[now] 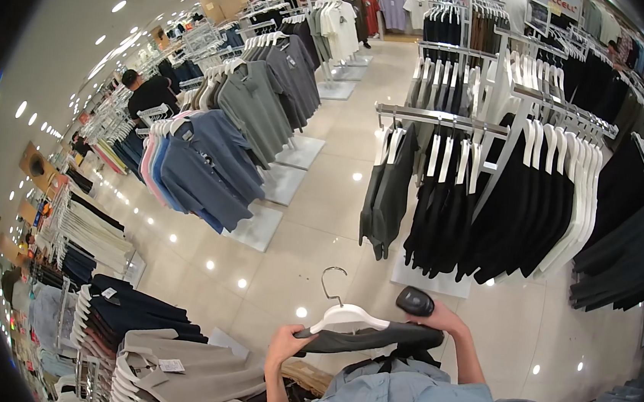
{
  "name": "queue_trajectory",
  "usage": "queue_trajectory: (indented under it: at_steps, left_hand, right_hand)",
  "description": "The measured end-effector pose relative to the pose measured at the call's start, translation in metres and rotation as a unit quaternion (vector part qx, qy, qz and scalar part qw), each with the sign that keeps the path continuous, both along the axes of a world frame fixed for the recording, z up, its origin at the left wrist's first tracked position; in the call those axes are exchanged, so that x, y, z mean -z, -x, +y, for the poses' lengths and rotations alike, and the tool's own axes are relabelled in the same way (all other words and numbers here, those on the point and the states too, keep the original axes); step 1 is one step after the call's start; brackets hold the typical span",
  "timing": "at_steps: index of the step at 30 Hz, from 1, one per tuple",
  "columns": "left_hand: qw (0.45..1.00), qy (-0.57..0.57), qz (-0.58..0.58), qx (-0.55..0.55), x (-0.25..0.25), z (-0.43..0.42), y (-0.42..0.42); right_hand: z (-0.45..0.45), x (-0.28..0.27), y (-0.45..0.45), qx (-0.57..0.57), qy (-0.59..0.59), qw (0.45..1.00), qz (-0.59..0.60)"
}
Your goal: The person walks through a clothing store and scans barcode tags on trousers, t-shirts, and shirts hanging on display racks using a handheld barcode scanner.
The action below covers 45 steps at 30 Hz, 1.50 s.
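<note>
In front of the light blue shirt [412,400] of the person, a dark grey, soft cloth garment [371,339] hangs on a white hanger with a bent metal hook [350,317]. It lies between the two hands, and the hook points up and away from the body, over the shiny beige floor [312,231]. The left hand [288,345] is closed on the left end of this garment, with the thumb and the fingers together on the cloth. The body of the hanger is to the right of this grip.

The right hand [438,317] is at the other end of the garment, and it is closed on a black, rounded handheld device [415,302], which sits above the cloth, to the right of the hook. Its fingers are partly hidden, so I cannot tell if they also press the garment. Both forearms reach forward from the body, the left one rising almost straight, the right one leaning inward to the left.

Near on the left, a beige-grey collared shirt with a white paper tag [207,381] hangs at the front of a row. Farther on the left there is a blue short-sleeved shirt [214,162], and behind it a person in black [151,96]. On the right, black garments on white hangers [524,211] hang from a metal rack [444,120].
</note>
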<state>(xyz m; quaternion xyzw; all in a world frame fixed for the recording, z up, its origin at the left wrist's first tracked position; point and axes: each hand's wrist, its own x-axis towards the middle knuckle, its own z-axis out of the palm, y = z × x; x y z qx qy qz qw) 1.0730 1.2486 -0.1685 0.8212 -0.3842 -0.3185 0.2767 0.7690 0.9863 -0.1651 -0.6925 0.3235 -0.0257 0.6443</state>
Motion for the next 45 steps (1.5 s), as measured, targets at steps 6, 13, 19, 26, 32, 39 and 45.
queue_trajectory:
  at_steps: [6, 13, 19, 26, 32, 39, 45]
  left_hand:
    - [0.995, -0.061, -0.056, -0.063, 0.0, 0.003, 0.003]
    - [0.989, -0.056, -0.045, -0.127, -0.018, -0.017, 0.024]
    - [0.992, -0.035, -0.017, -0.116, -0.022, -0.033, 0.038]
    - [0.995, 0.01, -0.013, -0.097, -0.034, -0.081, 0.045]
    - [0.997, 0.049, -0.018, -0.053, -0.046, -0.109, 0.034]
    - [0.999, -0.006, 0.004, -0.04, -0.079, -0.09, -0.005]
    - [0.996, -0.052, -0.071, -0.034, -0.079, -0.116, 0.008]
  right_hand:
    - [-0.023, 0.145, 0.026, 0.278, -0.045, 0.955, 0.09]
    - [0.06, 0.482, 0.193, 0.277, -0.236, 0.89, 0.274]
    - [0.112, 0.467, 0.198, 0.247, -0.106, 0.909, 0.32]
    - [0.073, 0.335, 0.138, 0.39, -0.21, 0.855, 0.269]
    - [0.037, 0.359, 0.107, 0.244, -0.125, 0.907, 0.319]
    - [0.026, 0.361, 0.095, 0.168, -0.022, 0.911, 0.377]
    - [0.014, 0.363, 0.105, 0.202, -0.128, 0.9, 0.366]
